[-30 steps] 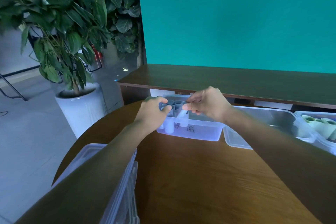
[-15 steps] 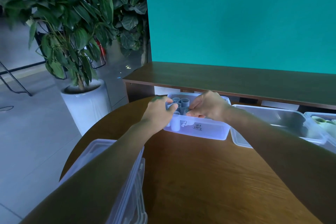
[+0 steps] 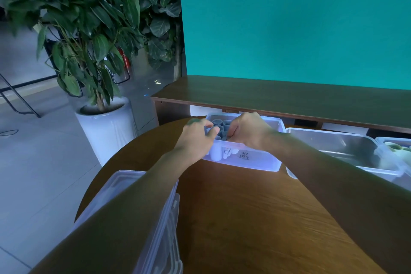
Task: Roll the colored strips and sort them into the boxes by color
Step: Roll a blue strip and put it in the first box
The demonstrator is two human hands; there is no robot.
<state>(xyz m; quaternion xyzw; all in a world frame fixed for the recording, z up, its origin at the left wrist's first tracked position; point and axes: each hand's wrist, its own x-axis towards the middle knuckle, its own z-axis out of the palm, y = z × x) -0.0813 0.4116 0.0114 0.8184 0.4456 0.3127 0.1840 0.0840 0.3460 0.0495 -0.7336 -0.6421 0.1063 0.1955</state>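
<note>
Curled fingers of both hands pinch blue rolls inside box.

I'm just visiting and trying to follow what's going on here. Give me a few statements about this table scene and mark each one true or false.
1. Both hands, the left hand and the right hand, are at the clear plastic box with handwriting on its front. True.
2. That box holds upright blue-grey rolled strips. True.
3. The clear plastic box beside it, in the middle of the row, is packed with rolls. False: no rolls show in it.
4. The pale green rolls lie in the box with the handwriting. False: they sit in another box at the far right edge.
5. The boxes stand on a white tablecloth. False: they stand on a bare round wooden table.
</note>
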